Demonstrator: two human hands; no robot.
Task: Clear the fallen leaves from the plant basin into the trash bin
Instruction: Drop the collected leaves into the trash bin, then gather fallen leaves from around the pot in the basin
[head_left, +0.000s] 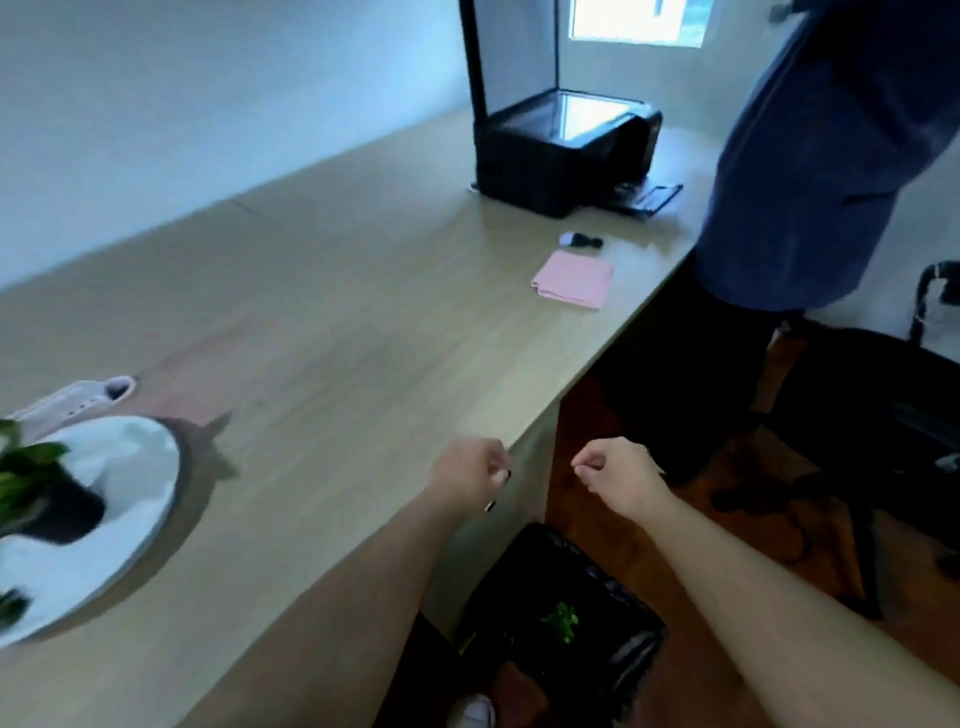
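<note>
Both bare forearms reach forward past the desk edge. The left hand (470, 470) is loosely curled, fingers folded in, with nothing visible in it; the right hand (615, 473) is likewise curled, thumb and forefinger pinched together, whether on anything I cannot tell. Below them on the floor stands a black-lined trash bin (563, 623) with a few green leaves (562, 621) inside. At far left, the white round plant basin (122, 499) sits on the long light wooden desk (337, 322), holding a green potted plant (23, 467). Farther along lie a folded pink cloth (573, 279) and a black printer (563, 150). A person in a blue top (810, 171) stands beside the desk.
</note>
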